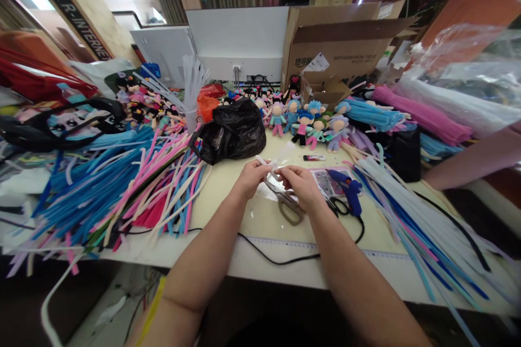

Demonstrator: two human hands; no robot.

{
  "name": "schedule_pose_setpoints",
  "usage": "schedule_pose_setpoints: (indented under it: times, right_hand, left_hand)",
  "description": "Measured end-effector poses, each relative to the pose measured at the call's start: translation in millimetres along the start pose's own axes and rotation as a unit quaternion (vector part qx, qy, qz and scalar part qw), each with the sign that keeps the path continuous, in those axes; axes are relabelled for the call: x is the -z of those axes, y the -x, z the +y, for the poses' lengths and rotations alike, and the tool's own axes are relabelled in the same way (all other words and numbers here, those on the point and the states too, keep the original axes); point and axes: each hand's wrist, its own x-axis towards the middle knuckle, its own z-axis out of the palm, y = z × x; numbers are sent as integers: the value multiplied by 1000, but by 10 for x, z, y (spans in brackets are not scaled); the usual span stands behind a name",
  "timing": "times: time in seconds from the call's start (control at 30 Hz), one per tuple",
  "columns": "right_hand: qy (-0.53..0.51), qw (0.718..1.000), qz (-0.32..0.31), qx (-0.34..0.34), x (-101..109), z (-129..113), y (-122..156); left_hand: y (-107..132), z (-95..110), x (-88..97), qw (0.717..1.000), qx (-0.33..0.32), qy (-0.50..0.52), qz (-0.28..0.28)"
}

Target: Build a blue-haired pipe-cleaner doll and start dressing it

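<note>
Over the middle of the table, my left hand (pixel 254 176) pinches a short white piece (pixel 264 161) that looks like fuzzy stem. My right hand (pixel 299 183) is closed at the fingertips beside it, touching or nearly touching its right end. Whether the right fingers grip the same piece is too small to be sure. Beneath the hands lie scissors with brown-grey handles (pixel 292 211), on a shiny clear sheet. A blue glue gun (pixel 349 190) rests right of my right hand, with black-handled scissors (pixel 340 206) next to it.
Bundles of blue stems (pixel 97 190) and pink stems lie left; white stems (pixel 391 190) lie right. A black plastic bag (pixel 240 130) and several small dolls (pixel 315 127) stand behind. A black cable (pixel 268 260) and a ruler (pixel 378 254) cross the front. A cardboard box (pixel 337 43) is at the back.
</note>
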Motion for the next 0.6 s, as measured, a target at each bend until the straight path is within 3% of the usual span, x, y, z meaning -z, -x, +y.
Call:
schedule_pose_setpoints:
  times: [0.1, 0.2, 0.4, 0.53, 0.6]
  right_hand:
    - [67, 998, -15, 7, 140, -43, 188]
    - [183, 982, -6, 49, 409, 40, 494]
    - [374, 910, 161, 77, 1070, 348, 1024]
    - [445, 853, 268, 50, 1374, 411, 928]
    - [445, 840, 303, 63, 1458, 383, 758]
  left_hand:
    - [6, 40, -7, 999, 8, 41, -14]
    - [27, 112, -35, 996, 21, 73, -36]
    - [48, 266, -130, 991, 43, 94, -82]
    - [27, 247, -145, 988, 69, 106, -92]
    - [13, 187, -125, 985, 82, 113, -97]
